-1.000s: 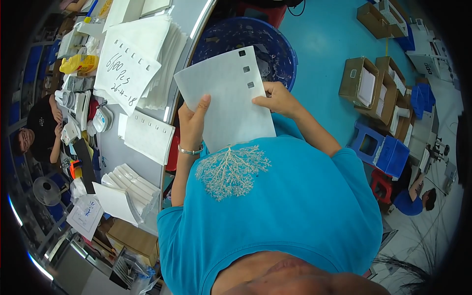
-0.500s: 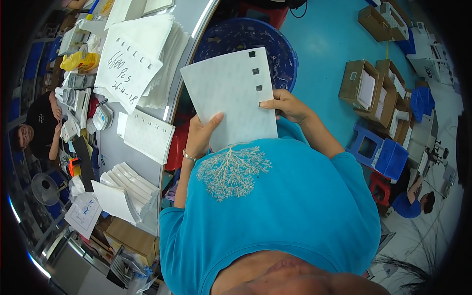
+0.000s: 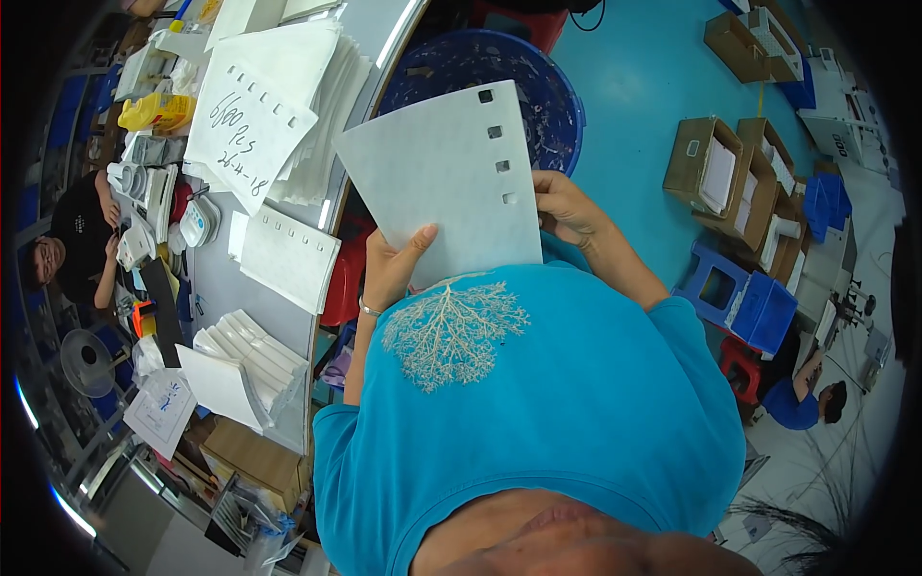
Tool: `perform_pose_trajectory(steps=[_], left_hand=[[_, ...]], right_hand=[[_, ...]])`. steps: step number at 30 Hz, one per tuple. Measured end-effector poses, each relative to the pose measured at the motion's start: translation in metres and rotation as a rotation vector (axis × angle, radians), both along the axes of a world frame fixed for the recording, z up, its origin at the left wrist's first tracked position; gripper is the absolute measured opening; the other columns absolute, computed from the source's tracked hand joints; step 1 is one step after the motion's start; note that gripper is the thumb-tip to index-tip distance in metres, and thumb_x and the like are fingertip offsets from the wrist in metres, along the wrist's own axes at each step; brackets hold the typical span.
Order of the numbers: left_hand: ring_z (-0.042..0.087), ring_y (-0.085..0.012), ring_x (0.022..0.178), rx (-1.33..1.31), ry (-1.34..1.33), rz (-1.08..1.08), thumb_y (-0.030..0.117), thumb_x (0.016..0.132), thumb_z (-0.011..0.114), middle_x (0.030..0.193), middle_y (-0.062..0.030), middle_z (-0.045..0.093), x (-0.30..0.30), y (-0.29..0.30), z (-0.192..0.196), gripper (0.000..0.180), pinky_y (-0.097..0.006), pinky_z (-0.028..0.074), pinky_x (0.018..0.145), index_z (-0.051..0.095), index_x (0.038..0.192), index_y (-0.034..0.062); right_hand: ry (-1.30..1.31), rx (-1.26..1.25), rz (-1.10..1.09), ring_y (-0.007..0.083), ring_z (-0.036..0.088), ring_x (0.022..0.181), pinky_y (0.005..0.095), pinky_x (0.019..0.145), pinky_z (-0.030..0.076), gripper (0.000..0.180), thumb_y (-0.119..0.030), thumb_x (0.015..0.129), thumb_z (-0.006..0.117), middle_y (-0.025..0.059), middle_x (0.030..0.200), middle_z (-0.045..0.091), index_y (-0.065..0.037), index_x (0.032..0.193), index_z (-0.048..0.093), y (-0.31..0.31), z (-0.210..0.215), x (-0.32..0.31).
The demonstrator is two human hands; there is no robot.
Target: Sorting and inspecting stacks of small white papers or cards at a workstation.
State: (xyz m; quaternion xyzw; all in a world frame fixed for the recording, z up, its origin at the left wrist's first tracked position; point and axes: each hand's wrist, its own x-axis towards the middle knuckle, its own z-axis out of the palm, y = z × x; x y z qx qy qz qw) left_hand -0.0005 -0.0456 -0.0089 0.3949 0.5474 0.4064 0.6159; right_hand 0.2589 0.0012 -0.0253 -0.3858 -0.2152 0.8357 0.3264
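Here, the largest thing is the person's own blue shirt (image 3: 538, 422), filling the picture from six toward four o'clock and hiding the lap and floor beneath. Next, the grey worktable (image 3: 226, 288) runs from eleven to eight o'clock, crowded with white paper stacks (image 3: 317, 125) and a fanned pile of folded sheets (image 3: 245, 360). A round blue tub (image 3: 547, 96) sits at twelve o'clock, half covered by the white punched sheet (image 3: 447, 182), which is held up in front of the chest, just above centre. Open cardboard boxes (image 3: 730, 173) and a blue stool (image 3: 735, 298) lie at two and three o'clock. The left hand (image 3: 394, 269) grips the sheet's lower edge, thumb on top; the right hand (image 3: 562, 206) pinches its right edge, fingers hidden behind the paper. Small table items at ten o'clock are too blurred to tell.
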Motion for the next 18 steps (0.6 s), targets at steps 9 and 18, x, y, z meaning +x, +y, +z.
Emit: perform_pose_trajectory(steps=[9,18], left_hand=[[0.063,-0.0176,0.086,-0.023,-0.044,0.013,0.025,0.083,0.074,0.096,-0.0125,0.067,0.004,-0.001,-0.001,0.039,-0.031,0.05,0.073,0.062,0.107,-0.0032],[0.063,-0.0134,0.079,0.104,0.164,-0.06,0.024,0.084,0.072,0.086,-0.0095,0.069,0.004,-0.003,0.006,0.029,-0.026,0.048,0.068,0.067,0.095,-0.0021]], right_hand=[[0.14,0.046,0.058,0.0054,0.052,0.06,0.0174,0.05,0.04,0.026,-0.012,0.085,0.067,0.0051,0.085,0.067,0.003,0.106,0.064,0.003,-0.004,0.01],[0.004,-0.041,0.161,0.0059,0.051,0.059,0.0184,0.05,0.041,0.023,-0.009,0.083,0.067,0.0079,0.082,0.065,0.005,0.101,0.064,0.011,0.02,0.024]])
